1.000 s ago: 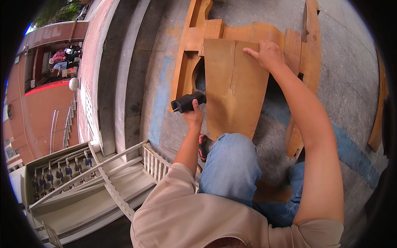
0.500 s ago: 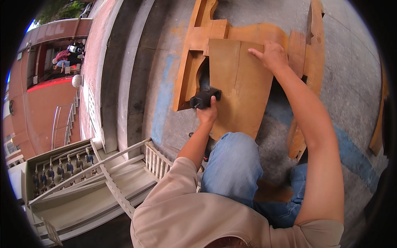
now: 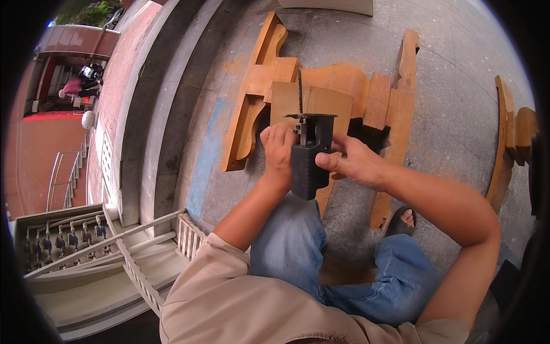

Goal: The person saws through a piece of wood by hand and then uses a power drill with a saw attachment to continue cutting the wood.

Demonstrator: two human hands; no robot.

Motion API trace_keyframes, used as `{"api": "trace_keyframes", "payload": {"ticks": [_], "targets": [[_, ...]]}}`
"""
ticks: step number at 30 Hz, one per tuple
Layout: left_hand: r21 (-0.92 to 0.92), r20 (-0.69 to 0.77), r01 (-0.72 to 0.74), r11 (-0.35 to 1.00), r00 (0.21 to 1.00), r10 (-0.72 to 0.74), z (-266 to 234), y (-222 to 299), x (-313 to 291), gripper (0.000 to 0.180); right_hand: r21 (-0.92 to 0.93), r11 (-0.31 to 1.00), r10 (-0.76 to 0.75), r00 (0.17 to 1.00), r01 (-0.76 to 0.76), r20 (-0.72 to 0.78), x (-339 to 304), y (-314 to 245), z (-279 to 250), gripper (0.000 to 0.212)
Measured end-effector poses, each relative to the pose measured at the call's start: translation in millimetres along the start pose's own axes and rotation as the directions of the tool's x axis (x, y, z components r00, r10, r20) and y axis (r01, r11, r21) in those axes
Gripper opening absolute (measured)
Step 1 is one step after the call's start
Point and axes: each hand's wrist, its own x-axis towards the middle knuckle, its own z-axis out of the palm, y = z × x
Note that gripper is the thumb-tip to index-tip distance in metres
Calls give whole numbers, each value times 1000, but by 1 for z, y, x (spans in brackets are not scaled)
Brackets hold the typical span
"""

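Observation:
A black reciprocating saw (image 3: 308,172) is held up over my lap, its toothed blade pointing away from me. My left hand (image 3: 278,153) is closed around its left side, though the saw hides part of the grip. From the right, my right hand (image 3: 360,164) grips the saw body, thumb in front and fingers partly hidden behind. Beneath the saw, a tan wooden board (image 3: 283,98) with a crack lies across a varnished wooden frame (image 3: 339,77) with curved, carved edges. The saw and hands cover much of the board.
Stone steps (image 3: 163,86) run along the left. A pale metal railing (image 3: 134,252) and a box of valves (image 3: 69,238) stand at lower left. More carved wood (image 3: 507,137) lies at far right, and a pale panel (image 3: 326,4) at the top. A person (image 3: 73,89) is far left.
The saw has come up off the board's left side and turned, with its blade now in view. My right hand has left the board's far edge and taken hold of the saw.

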Motion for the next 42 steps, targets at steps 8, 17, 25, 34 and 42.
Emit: {"api": "trace_keyframes", "payload": {"ticks": [8, 17, 25, 34, 42], "targets": [[-754, 247, 153, 638, 967, 59, -9, 88, 73, 53, 139, 968, -148, 922, 210, -357, -128, 28, -32, 66], [-835, 507, 510, -206, 859, 73, 24, 138, 71, 54, 507, 839, -115, 975, 198, -190, -178, 89, -38, 73], [-827, 490, 526, -197, 847, 205, 10, 163, 78, 37, 393, 898, -146, 976, 200, -164, -202, 108, -49, 77], [-952, 306, 298, 69, 921, 242, -9, 170, 76, 44, 8, 946, -308, 901, 325, -307, -199, 95, -54, 74], [-895, 0, -89, 437, 980, 200, -25, 175, 78, 26, -530, 736, -658, 627, 421, -416, -186, 93, -57, 80]]}}
